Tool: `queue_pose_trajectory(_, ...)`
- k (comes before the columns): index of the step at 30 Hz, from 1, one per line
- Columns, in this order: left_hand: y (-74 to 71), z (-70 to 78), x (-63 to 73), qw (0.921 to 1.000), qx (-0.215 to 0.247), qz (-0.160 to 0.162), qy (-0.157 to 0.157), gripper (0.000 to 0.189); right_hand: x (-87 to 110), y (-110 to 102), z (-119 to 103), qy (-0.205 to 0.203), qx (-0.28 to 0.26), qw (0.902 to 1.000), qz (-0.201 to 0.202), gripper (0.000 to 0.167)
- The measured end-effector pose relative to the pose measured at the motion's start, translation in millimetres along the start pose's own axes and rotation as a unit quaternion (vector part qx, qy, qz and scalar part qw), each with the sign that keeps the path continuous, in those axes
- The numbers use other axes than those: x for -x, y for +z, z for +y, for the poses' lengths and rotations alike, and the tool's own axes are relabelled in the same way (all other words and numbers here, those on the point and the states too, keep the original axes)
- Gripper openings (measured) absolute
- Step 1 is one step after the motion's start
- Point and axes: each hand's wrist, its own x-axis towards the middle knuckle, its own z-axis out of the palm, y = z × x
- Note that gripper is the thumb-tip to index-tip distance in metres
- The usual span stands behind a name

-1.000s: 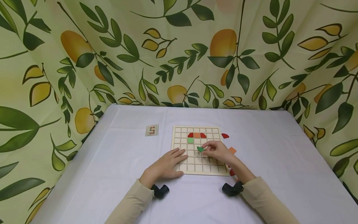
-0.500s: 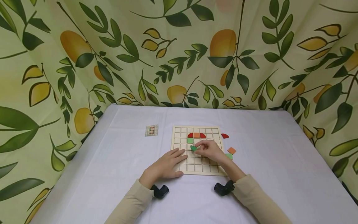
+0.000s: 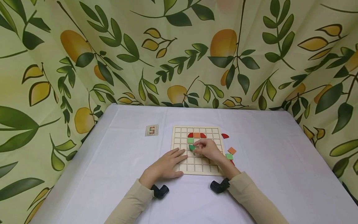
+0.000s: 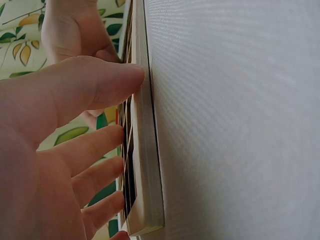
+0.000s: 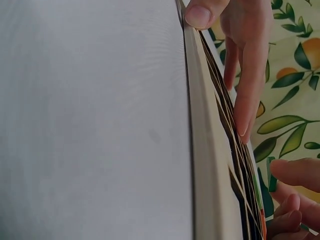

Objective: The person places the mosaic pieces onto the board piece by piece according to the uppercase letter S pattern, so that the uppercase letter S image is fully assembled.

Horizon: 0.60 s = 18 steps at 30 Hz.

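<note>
I see the right hand (image 3: 206, 148), pinching the dark piece (image 3: 191, 147), has shifted left to just below the light square (image 3: 190, 140), lower centre; placement seems near. The left hand (image 3: 166, 165) lies straight-fingered on the board (image 3: 198, 168).

The small card (image 3: 152, 130) bears what looks like an S.

You are getting soft light, your right hand (image 3: 207, 148) faintly shading the board (image 3: 198, 168); wrist views are looking dimmer.
</note>
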Motion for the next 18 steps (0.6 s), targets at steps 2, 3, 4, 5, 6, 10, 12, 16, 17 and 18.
queue_pose_trajectory(2, 0.5, -0.2, -0.4, 1.0, -0.003, 0.0, -0.001, 0.064, -1.4, 0.4, -0.1, 0.006, 0.002, 1.0, 0.002, 0.027)
queue_pose_trajectory(3, 0.7, -0.2, -0.5, 1.0, -0.004, 0.0, -0.001, 0.064, -2.2, 0.6, -0.2, 0.007, 0.005, 1.0, 0.003, 0.027)
queue_pose_trajectory(4, 0.9, -0.2, -0.7, 1.0, -0.004, 0.0, -0.001, 0.064, -3.0, 0.9, -0.2, 0.009, 0.007, 0.9999, 0.005, 0.027)
queue_pose_trajectory(5, 0.9, -0.2, -0.7, 1.0, -0.005, -0.001, -0.002, 0.064, -3.8, 1.0, -0.5, 0.013, 0.007, 0.9999, 0.006, 0.026)
queue_pose_trajectory(6, 1.0, -0.3, -0.7, 1.0, -0.005, -0.001, -0.003, 0.064, -4.5, 1.4, -0.5, 0.017, 0.009, 0.9998, 0.008, 0.026)
queue_pose_trajectory(10, 0.8, 0.2, -0.8, 1.0, -0.002, -0.003, -0.004, 0.064, -6.6, 2.0, -1.7, 0.021, 0.017, 0.9996, 0.011, 0.026)
queue_pose_trajectory(12, 0.7, 0.2, -0.5, 1.0, -0.002, -0.002, -0.003, 0.064, -7.5, 2.5, -2.6, 0.022, 0.02, 0.9994, 0.014, 0.026)
queue_pose_trajectory(16, 0.0, 0.4, -0.5, 1.0, -0.008, 0.0, 0.001, 0.063, -8.5, 3.4, -5.1, 0.026, 0.029, 0.999, 0.021, 0.026)
queue_pose_trajectory(17, -0.4, 0.5, -0.5, 1.0, -0.009, 0.001, 0.002, 0.063, -8.7, 3.5, -5.5, 0.028, 0.03, 0.9989, 0.022, 0.026)
queue_pose_trajectory(18, -0.7, 0.7, -0.4, 1.0, -0.009, 0.0, 0.003, 0.063, -8.8, 3.4, -6.0, 0.028, 0.031, 0.9988, 0.023, 0.026)
